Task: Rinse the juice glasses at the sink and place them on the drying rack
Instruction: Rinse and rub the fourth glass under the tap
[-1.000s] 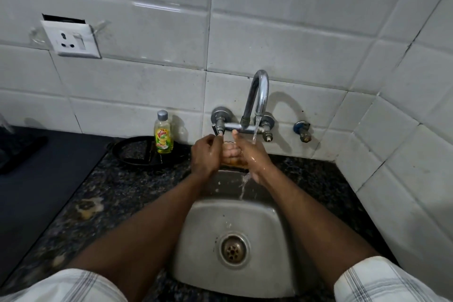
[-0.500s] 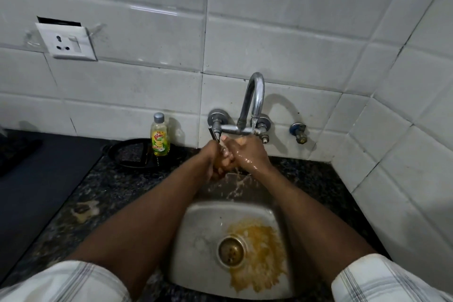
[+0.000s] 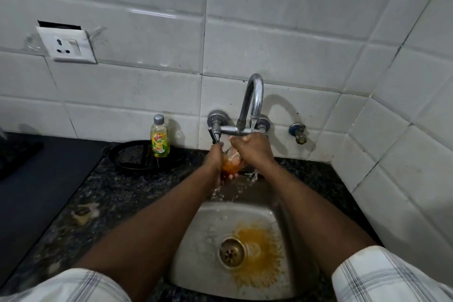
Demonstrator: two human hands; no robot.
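The glass [image 3: 231,165] sits at mid-frame, just under the tap [image 3: 253,95], clasped between both hands. The left hand [image 3: 213,157] curls round its lower side and base. The right hand [image 3: 253,148] wraps its upper part, fingers bent over the top, so the rim is hidden. Orange shows through the lower half of the glass. Water runs from the spout onto the right hand and falls in splashes toward the sink [image 3: 196,247] below.

A second ago the basin was bare steel. Half a second ago an orange stain [image 3: 259,255] appeared right of the drain [image 3: 231,251], and it now lies there paler and more spread out. The juice dregs have likely been tipped out, and the glass is back upright, refilling. By that reading the rinse is under way but unfinished, since the glass still looks tinted.

Left of the hands a yellow bottle [image 3: 159,137] stands on a dark round tray [image 3: 127,154] on the speckled surface [image 3: 110,193]; whether that tray is the rack I cannot tell. A socket [image 3: 66,44] sits on the tiles at upper left.
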